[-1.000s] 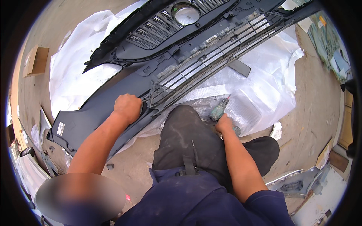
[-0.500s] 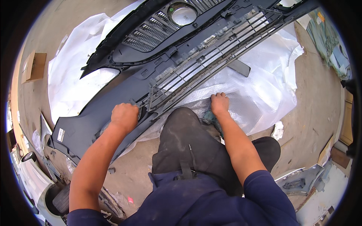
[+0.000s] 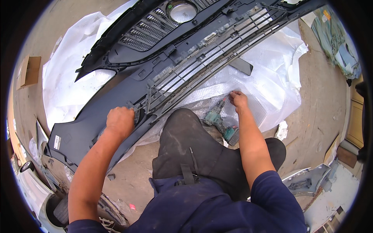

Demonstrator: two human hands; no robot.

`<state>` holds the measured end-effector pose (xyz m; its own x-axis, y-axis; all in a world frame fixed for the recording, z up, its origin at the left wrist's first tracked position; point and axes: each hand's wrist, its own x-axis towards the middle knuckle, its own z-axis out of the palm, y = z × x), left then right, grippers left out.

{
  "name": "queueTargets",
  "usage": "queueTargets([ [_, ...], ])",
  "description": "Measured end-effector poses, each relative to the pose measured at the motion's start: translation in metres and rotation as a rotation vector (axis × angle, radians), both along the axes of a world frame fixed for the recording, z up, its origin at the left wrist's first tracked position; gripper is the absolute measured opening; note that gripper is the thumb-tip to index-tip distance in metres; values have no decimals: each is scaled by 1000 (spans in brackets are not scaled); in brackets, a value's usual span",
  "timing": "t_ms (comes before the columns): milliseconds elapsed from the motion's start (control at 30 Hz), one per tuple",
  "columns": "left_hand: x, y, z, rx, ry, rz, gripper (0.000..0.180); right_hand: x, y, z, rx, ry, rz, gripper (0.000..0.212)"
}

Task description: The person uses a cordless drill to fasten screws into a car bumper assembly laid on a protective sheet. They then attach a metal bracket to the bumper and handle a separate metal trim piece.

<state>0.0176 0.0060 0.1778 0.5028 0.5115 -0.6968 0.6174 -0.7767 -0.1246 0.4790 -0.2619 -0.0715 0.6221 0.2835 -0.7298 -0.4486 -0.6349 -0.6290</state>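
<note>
A dark grey car bumper cover (image 3: 89, 112) lies diagonally before me, with a slatted lower grille (image 3: 210, 54) along its near side. My left hand (image 3: 120, 122) is closed at the bumper's near edge, beside the end of the grille; its fingertips are hidden. My right hand (image 3: 239, 101) has thumb and fingers pinched together on the bubble wrap (image 3: 268, 85) beneath the bumper. Just left of its fingers lies a teal cordless drill (image 3: 213, 115), its tip toward the bumper and its battery end beside my right forearm. The drill is not held.
A dark flat piece (image 3: 241, 66) sticks out from under the grille. At far left stands an open cardboard box (image 3: 29, 72). Crumpled greenish sheeting (image 3: 334, 39) lies at far right. Car body parts (image 3: 307, 182) are at lower right, and a silver car panel (image 3: 35, 190) at lower left.
My right hand has moved away from me and slightly right, drawing the wrap back. The drill, mostly covered before, now shows. My left hand keeps its place on the bumper.
</note>
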Motion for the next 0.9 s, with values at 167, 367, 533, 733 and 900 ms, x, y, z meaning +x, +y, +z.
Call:
queueTargets([
  [167,-2,-1,2,16,-53,-4,34,-2,3,-15,8,-1,-45,17],
  [367,15,3,21,-39,17,24,22,1,3,-11,-24,32,11,17],
  [533,9,3,16,-18,-13,41,22,-2,14,0,-55,46,27,11],
  [733,7,2,16,-17,-22,54,25,1,10,1,-77,48,55,13],
  [900,4,1,16,-19,-23,52,27,-8,17,12,-40,51,7,6],
])
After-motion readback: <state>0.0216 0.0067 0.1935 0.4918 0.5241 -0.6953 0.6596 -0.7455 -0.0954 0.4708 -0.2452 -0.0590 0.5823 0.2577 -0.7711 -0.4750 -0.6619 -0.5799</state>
